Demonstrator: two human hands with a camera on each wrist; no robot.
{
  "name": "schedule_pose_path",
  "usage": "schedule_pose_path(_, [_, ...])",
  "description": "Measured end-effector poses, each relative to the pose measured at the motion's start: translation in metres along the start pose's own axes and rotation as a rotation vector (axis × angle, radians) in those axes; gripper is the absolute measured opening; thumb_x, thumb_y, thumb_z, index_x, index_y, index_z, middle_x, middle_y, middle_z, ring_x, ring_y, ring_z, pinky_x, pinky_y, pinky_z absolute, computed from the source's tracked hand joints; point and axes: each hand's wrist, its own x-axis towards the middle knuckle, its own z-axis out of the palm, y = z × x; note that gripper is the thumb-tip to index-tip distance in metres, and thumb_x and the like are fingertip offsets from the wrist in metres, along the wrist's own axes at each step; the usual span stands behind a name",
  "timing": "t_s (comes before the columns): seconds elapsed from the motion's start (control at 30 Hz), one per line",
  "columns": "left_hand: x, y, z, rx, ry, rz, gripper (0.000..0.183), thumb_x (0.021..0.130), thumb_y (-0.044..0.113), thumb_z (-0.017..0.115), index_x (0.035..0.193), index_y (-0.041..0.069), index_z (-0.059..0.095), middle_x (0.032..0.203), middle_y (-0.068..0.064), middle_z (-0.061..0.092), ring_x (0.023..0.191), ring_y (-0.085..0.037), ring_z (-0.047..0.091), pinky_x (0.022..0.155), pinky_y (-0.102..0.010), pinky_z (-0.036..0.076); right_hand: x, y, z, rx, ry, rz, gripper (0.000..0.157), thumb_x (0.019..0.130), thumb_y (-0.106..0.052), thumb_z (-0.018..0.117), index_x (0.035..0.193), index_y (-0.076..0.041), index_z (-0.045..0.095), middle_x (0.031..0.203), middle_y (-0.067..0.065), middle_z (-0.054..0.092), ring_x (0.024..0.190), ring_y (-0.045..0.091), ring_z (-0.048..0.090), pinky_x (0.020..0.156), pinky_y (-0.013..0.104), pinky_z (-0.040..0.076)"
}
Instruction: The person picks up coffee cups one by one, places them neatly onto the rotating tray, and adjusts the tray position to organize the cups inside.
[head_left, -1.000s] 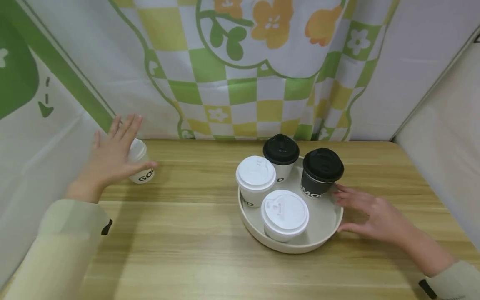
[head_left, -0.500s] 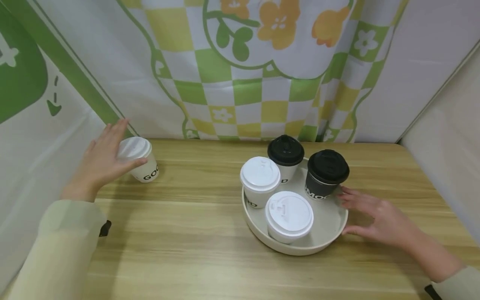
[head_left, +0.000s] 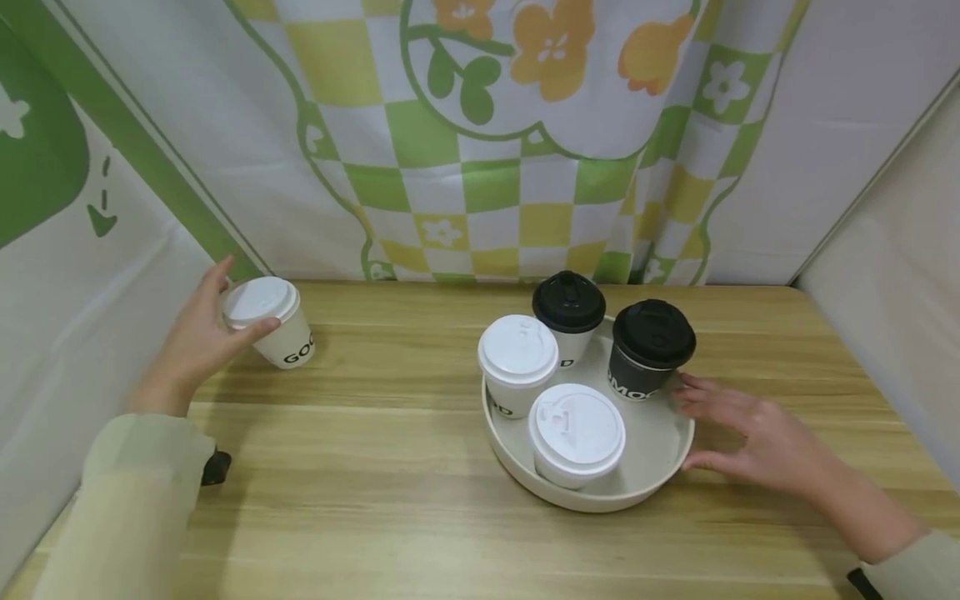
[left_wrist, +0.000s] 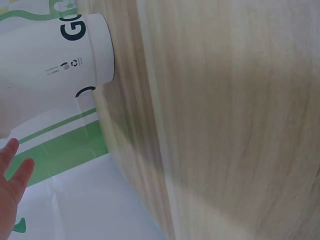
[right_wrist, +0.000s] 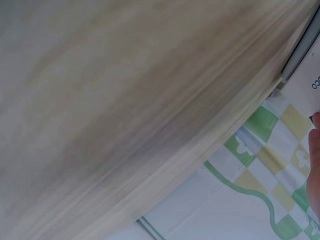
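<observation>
A white paper cup with a white lid (head_left: pixel 279 325) stands at the table's back left. My left hand (head_left: pixel 197 340) is spread around its lid, thumb in front and fingers behind it; in the left wrist view the visible fingertips (left_wrist: pixel 21 175) are apart from the cup (left_wrist: pixel 55 65). To the right, a round cream tray (head_left: pixel 652 467) bears two white-lidded cups (head_left: pixel 576 433), a black-lidded white cup (head_left: pixel 570 308) and a black-lidded dark cup (head_left: pixel 651 354). My right hand (head_left: pixel 757 433) is at the tray's right rim, fingers by the dark cup, thumb near the outer wall.
Wooden table (head_left: pixel 360 500) lies between the lone cup and the tray. A checked, flowered curtain (head_left: pixel 487 167) hangs along the back edge. White fabric walls (head_left: pixel 892 250) stand at both sides.
My left hand has come down and inward around the lone cup's lid, its raised fingers lowering behind it. The right hand stays by the tray. The head view has shifted slightly.
</observation>
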Motion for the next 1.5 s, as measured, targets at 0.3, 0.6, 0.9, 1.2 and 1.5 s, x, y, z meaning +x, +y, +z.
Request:
schedule_pose_path(0.3, [-0.002,-0.005,0.006,-0.102,-0.007,-0.009,0.103,0.088,0.034,0.075,0.161,0.015,0.004,0.164,-0.023,0.016,0.147,-0.052,0.018,0.113,-0.074,0.017,0.0,-0.001,0.0,-0.005,0.001,0.003,0.062,0.066,-0.055,0.083,0.108,-0.011,0.074,0.119,0.011,0.072,0.136,-0.005,0.043,0.11,0.005,0.029])
schedule_pose_path(0.6, [-0.003,-0.009,0.01,-0.105,0.015,-0.032,0.1,0.086,0.034,0.077,0.16,0.014,0.012,0.164,-0.019,0.02,0.147,-0.048,0.021,0.114,-0.069,0.02,0.0,-0.002,-0.001,0.004,-0.007,0.011,0.063,0.061,-0.049,0.087,0.108,-0.011,0.074,0.121,0.012,0.071,0.137,-0.005,0.042,0.11,0.005,0.029])
schedule_pose_path(0.9, [-0.003,-0.007,0.01,-0.076,0.004,-0.061,0.105,0.083,0.039,0.079,0.16,0.014,0.011,0.162,-0.023,0.023,0.143,-0.051,0.025,0.11,-0.071,0.024,0.0,0.0,0.0,0.008,0.004,-0.008,0.064,0.06,-0.048,0.088,0.109,-0.01,0.074,0.121,0.012,0.071,0.137,-0.004,0.043,0.111,0.006,0.029])
schedule_pose_path(1.2, [-0.002,-0.006,0.011,-0.073,-0.013,-0.095,0.105,0.084,0.043,0.078,0.16,0.013,0.011,0.16,-0.027,0.024,0.141,-0.053,0.027,0.107,-0.073,0.026,0.0,0.0,0.001,-0.005,0.002,-0.009,0.065,0.059,-0.049,0.088,0.108,-0.009,0.074,0.119,0.013,0.072,0.137,-0.006,0.042,0.111,0.006,0.028])
schedule_pose_path(1.5, [-0.003,-0.008,0.012,-0.094,-0.01,-0.099,0.104,0.084,0.041,0.078,0.16,0.013,0.013,0.16,-0.026,0.024,0.14,-0.051,0.028,0.108,-0.07,0.028,-0.001,0.003,0.002,0.019,0.02,-0.004,0.063,0.068,-0.057,0.082,0.107,-0.008,0.074,0.125,0.006,0.07,0.136,-0.008,0.041,0.11,0.005,0.027])
